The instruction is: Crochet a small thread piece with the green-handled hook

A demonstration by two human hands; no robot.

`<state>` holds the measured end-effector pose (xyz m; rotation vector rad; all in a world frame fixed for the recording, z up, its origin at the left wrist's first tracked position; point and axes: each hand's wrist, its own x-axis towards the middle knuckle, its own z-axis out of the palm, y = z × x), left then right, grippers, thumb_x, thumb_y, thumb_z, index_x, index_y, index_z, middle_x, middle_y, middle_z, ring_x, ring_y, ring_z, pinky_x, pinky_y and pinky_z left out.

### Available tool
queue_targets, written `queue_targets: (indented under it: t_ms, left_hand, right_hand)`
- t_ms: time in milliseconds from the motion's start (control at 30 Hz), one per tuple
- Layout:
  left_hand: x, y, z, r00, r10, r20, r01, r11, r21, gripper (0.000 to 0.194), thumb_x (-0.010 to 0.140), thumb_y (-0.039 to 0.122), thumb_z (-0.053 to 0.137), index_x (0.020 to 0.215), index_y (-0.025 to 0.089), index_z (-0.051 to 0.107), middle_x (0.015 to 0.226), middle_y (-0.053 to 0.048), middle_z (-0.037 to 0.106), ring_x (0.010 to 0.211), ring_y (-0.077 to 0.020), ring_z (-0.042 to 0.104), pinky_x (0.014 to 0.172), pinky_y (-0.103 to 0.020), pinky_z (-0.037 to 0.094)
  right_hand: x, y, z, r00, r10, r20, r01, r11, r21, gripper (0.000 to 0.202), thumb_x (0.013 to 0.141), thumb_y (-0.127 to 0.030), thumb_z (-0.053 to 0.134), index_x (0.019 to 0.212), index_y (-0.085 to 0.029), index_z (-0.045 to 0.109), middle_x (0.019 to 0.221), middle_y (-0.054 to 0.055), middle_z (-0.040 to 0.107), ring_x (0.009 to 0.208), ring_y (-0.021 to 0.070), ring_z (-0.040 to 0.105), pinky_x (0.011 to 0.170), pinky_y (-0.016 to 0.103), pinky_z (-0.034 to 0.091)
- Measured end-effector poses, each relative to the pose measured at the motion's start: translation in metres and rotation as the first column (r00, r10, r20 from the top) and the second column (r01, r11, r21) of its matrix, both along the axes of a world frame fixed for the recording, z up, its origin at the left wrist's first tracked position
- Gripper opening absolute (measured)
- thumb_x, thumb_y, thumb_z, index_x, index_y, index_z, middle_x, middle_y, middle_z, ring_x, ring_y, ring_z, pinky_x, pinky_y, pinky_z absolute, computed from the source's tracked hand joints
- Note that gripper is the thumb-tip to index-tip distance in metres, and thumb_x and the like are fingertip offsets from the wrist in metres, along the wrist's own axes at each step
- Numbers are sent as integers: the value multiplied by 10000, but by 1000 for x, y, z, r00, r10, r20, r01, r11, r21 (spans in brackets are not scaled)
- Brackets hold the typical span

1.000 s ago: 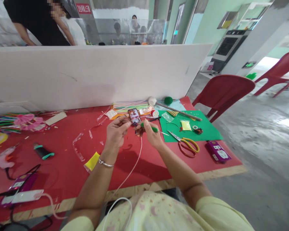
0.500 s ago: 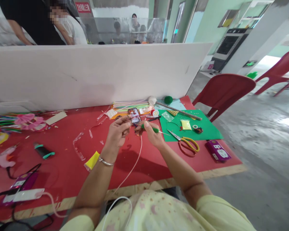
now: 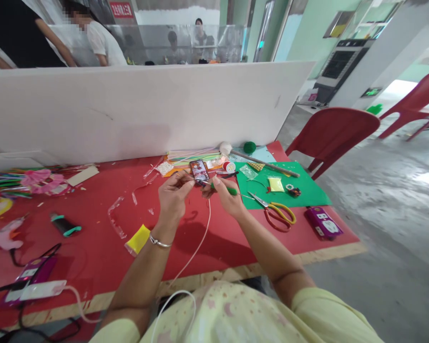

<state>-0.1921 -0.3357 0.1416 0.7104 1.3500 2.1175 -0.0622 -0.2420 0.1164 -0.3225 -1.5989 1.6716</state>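
Observation:
My right hand [image 3: 226, 194] is closed around a thin metal tool with a green handle [image 3: 230, 190]. A slim shaft sticks out to the right of the handle. My left hand [image 3: 174, 193], with a silver bangle on its wrist, pinches something small and dark. What that is, I cannot make out. Both hands' fingertips meet close together above the red table covering [image 3: 100, 267]. Just beyond them a phone [image 3: 199, 170] with its screen lit leans or lies, a white cable [image 3: 200, 243] running from it toward my body.
Scissors [image 3: 277, 214] lie right of my hand, partly on a green sheet [image 3: 307, 190] with a yellow packet [image 3: 276, 185]. A purple box [image 3: 323, 223] sits near the right edge. Leftward are a yellow packet [image 3: 138, 239], a glue gun [image 3: 5, 233] and cables. A white panel [image 3: 146, 109] stands behind.
My left hand has turned slightly and shifted a little right, its fingertips now lower against the phone's view. The tool has moved slightly. People behind the panel have shifted left.

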Motion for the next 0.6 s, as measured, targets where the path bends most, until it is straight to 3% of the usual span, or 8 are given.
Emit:
queue_targets:
  t_ms: [100,333,500,600]
  left_hand:
    - [1,0,0,999,-3,37,2,999,48,254,617,163,823,863,167,756,682,25,611,482,-37,382,430,-193,246]
    - [5,1,-1,999,29,-34,-27,998,54,242,642,167,831,876,169,768,696,18,621,503,-43,413,446,-193,280]
    - [3,1,-1,999,-45,24,45,998,36,214,640,165,837,832,158,743,689,25,603,466,-27,385,404,-181,245]
    - [2,0,-1,992,-98,83,93,994,51,306,626,164,856,914,158,750,687,37,605,438,-8,349,390,-165,230]
  right_hand:
    - [1,2,2,1000,-2,8,2,1000,-11,539,941,-661,579,810,-164,739,742,68,738,641,176,703,622,309,597]
    - [-2,2,2,998,-60,5,60,998,-25,546,937,-670,579,782,-166,722,725,69,730,632,177,695,614,309,587]
    - [-4,-4,1,997,-81,5,81,997,-9,574,950,-702,526,793,-177,698,727,54,703,626,159,671,622,296,563]
    - [-4,-6,1,995,-96,4,96,995,21,574,954,-709,509,796,-183,674,692,31,662,600,145,642,609,287,542]
